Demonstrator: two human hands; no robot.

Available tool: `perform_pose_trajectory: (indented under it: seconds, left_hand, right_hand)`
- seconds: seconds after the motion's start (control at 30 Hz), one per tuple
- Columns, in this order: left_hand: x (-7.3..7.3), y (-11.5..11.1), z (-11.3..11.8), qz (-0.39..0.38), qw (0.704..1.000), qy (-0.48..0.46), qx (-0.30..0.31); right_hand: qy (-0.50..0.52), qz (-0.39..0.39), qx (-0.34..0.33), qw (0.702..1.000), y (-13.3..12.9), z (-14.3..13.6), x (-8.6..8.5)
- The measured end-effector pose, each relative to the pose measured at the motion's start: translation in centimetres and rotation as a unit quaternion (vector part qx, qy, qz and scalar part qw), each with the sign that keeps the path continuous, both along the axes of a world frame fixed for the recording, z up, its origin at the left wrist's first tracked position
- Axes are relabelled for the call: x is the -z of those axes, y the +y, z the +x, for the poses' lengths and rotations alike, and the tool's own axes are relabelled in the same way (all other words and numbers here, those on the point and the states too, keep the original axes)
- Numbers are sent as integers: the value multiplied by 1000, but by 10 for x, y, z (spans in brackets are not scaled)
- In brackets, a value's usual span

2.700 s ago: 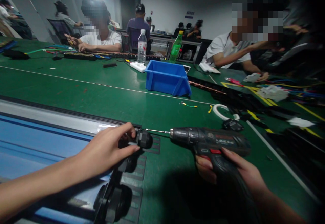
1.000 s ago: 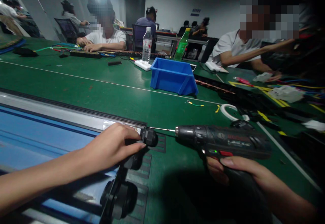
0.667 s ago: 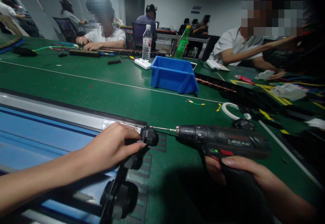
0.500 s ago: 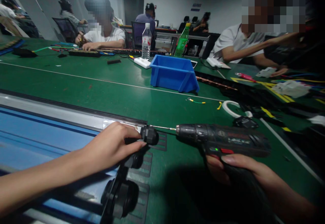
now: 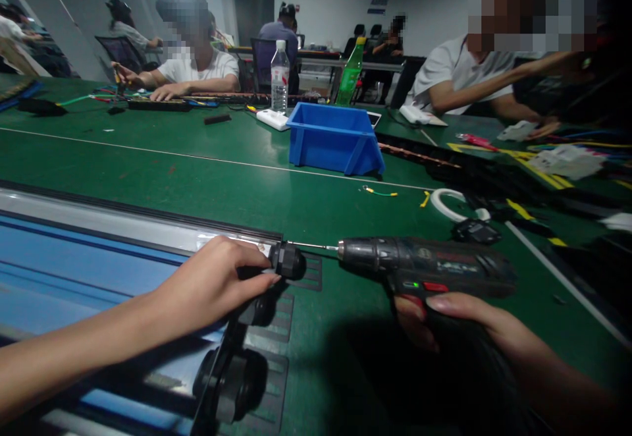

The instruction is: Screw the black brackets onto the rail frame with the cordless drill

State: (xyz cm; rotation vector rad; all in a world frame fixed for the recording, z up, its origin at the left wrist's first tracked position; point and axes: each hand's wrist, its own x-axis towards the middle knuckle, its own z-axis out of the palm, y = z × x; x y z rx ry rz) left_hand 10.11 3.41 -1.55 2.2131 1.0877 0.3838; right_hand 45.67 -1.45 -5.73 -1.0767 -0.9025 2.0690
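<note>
Cordless drill (image 5: 424, 268), seen from the head camera at four o'clock, was gripped by the right hand (image 5: 459, 324); its bit met a black fitting (image 5: 289, 261) pinched by the left hand (image 5: 212, 284). Screw-driving appeared underway; steady alignment would be needed next.

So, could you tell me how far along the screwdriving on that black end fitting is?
Already set: the left hand steadies the black round fitting at the end of the blue panel. In hand: the right hand grips the cordless drill, its bit at the fitting. Whether the screw is seated cannot be seen. Two larger fittings lie untouched.
</note>
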Motion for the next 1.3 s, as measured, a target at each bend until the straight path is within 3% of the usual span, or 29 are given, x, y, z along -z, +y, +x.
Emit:
perform_pose_trajectory:
  seconds: [0.57,1.0,1.3]
  left_hand:
    - [-1,-1,1,-1,1000,9,-9]
    - [2,1,0,-2,1000,5,-13]
    - [-1,-5,-3,32,991,118,-57]
  right_hand:
    - [15,-5,-6,1000,-1,-3,2]
    - [9,-52,12,999,-1,-2,2]
    - [9,-43,4,999,-1,-3,2]
